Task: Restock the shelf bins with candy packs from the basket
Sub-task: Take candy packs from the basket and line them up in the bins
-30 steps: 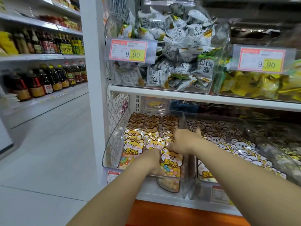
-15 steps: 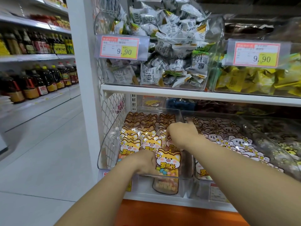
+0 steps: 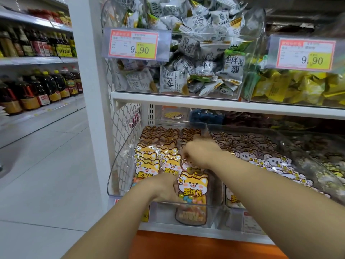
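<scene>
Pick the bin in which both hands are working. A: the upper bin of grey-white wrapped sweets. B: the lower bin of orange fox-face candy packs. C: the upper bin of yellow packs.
B: the left hand and the right hand are both among the orange fox-face candy packs in the clear lower bin.

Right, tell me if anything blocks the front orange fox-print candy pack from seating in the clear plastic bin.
Nothing visible does. The orange fox-print candy pack already stands inside the clear plastic bin, behind its front wall, held by the left hand. The right hand rests on the row of packs behind it.
</scene>
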Tool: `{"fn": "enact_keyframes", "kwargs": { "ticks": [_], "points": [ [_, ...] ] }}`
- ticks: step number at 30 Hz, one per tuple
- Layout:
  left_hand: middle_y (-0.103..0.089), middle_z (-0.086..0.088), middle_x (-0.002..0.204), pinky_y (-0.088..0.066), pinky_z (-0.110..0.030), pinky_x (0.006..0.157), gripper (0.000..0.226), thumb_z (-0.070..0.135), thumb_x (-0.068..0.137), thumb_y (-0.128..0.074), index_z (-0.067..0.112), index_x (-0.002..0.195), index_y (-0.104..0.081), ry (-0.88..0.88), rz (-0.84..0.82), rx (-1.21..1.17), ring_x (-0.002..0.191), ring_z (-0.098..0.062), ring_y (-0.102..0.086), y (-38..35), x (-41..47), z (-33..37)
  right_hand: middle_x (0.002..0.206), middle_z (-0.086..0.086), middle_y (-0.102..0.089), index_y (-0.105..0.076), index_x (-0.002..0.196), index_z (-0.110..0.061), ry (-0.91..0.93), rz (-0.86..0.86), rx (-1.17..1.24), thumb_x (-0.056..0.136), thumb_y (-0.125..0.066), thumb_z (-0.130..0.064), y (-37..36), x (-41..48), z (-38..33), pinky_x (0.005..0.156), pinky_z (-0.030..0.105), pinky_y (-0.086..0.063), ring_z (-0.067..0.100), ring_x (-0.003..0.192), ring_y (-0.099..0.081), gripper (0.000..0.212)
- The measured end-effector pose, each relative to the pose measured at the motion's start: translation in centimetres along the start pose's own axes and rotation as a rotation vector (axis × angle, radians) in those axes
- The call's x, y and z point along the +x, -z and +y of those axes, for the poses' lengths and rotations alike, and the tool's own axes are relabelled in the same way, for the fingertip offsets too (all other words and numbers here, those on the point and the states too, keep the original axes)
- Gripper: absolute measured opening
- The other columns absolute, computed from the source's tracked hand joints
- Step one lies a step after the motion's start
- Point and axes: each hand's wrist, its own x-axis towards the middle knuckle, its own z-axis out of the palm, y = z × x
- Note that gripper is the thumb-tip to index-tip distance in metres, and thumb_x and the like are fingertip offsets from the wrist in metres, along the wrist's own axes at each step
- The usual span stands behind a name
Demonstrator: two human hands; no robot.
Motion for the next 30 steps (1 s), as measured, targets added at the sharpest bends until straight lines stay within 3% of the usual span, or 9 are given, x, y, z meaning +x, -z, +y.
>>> {"fn": "enact_keyframes", "kwargs": {
  "ticks": [4,10,14,16,21,23,26,28,30],
  "points": [
    [-0.054,0.006,0.078,-0.036,-0.017,0.058,0.027,0.037,0.091,-0.070,0.022,0.078,-0.052,0.031,-0.002,0.014,0.070,-0.005,-0.044,0.1,0.0,0.0,0.116,0.011,-0.065,-0.063,0.124,-0.015,-0.088,-0.001,-0.066,0.093,-0.054,-0.004,-0.5,-0.2,-0.8,0.074,0.037,-0.046,0.032,0.104,-0.063,0.034],
    [-0.058,0.002,0.088,-0.043,-0.025,0.071,0.029,0.042,0.089,-0.072,0.022,0.077,-0.054,0.066,0.002,0.021,0.084,-0.017,-0.053,0.0,-0.1,0.0,0.121,0.004,-0.054,-0.063,0.125,-0.023,-0.010,-0.017,0.294,0.084,-0.072,-0.008,-1.1,0.4,-0.9,0.088,0.034,-0.050,0.024,0.109,-0.056,0.045],
    [-0.054,0.006,0.078,-0.040,-0.023,0.059,0.031,0.041,0.089,-0.072,0.023,0.074,-0.053,0.063,0.016,0.022,0.081,-0.017,-0.051,-0.1,-0.2,-0.1,0.108,0.006,-0.055,-0.066,0.093,-0.012,0.062,-0.051,0.357,0.082,-0.069,-0.006,-0.7,0.7,-1.5,0.082,0.035,-0.050,0.024,0.096,-0.057,0.013],
    [-0.053,0.007,0.075,-0.038,-0.024,0.059,0.031,0.039,0.090,-0.071,0.023,0.072,-0.053,0.068,0.027,0.025,0.080,-0.017,-0.051,-0.1,-0.4,-0.1,0.095,-0.001,-0.057,-0.062,0.084,-0.018,0.130,-0.030,0.363,0.081,-0.071,-0.009,-0.6,0.7,-1.8,0.081,0.038,-0.052,0.020,0.088,-0.057,0.014],
    [-0.052,-0.006,0.089,-0.042,-0.027,0.079,0.020,0.028,0.095,-0.064,0.013,0.088,-0.054,0.076,0.056,0.015,0.087,-0.020,-0.044,-0.2,-0.3,0.2,0.092,-0.011,-0.072,-0.068,0.104,-0.034,0.054,0.068,0.345,0.090,-0.068,-0.024,-1.1,0.4,-1.2,0.084,0.038,-0.055,0.011,0.084,-0.065,0.018],
    [-0.051,-0.007,0.092,-0.038,-0.028,0.076,0.021,0.027,0.092,-0.068,0.013,0.092,-0.054,0.092,0.096,-0.013,0.084,-0.021,-0.045,-0.3,-0.2,0.1,0.103,-0.007,-0.074,-0.070,0.116,-0.033,0.035,0.048,0.441,0.093,-0.065,-0.020,-0.9,0.3,-1.2,0.087,0.037,-0.056,0.011,0.085,-0.068,0.026],
    [-0.064,-0.009,0.097,-0.049,-0.033,0.078,0.034,0.035,0.086,-0.077,0.007,0.095,-0.061,0.134,0.190,-0.046,0.094,-0.025,-0.062,-0.2,0.2,-0.2,0.127,0.000,-0.066,-0.063,0.131,-0.023,0.020,0.092,0.521,0.096,-0.059,-0.011,1.0,-0.4,-0.8,0.098,0.031,-0.050,0.018,0.111,-0.063,0.037],
    [-0.068,-0.014,0.107,-0.052,-0.036,0.085,0.043,0.039,0.086,-0.077,0.000,0.103,-0.066,0.147,0.252,-0.034,0.105,-0.029,-0.064,-0.1,0.6,-0.2,0.116,0.000,-0.069,-0.070,0.116,-0.020,-0.012,0.139,0.468,0.095,-0.059,-0.010,2.1,-1.8,-0.5,0.095,0.031,-0.051,0.019,0.108,-0.063,0.026],
    [-0.069,-0.013,0.109,-0.052,-0.036,0.088,0.045,0.041,0.086,-0.076,0.001,0.104,-0.068,0.150,0.272,-0.034,0.106,-0.028,-0.064,-0.2,0.9,0.1,0.102,0.004,-0.071,-0.075,0.101,-0.014,0.010,-0.047,0.316,0.093,-0.060,-0.011,2.3,-3.8,-1.1,0.086,0.032,-0.053,0.021,0.096,-0.065,0.017]
  ]
}}
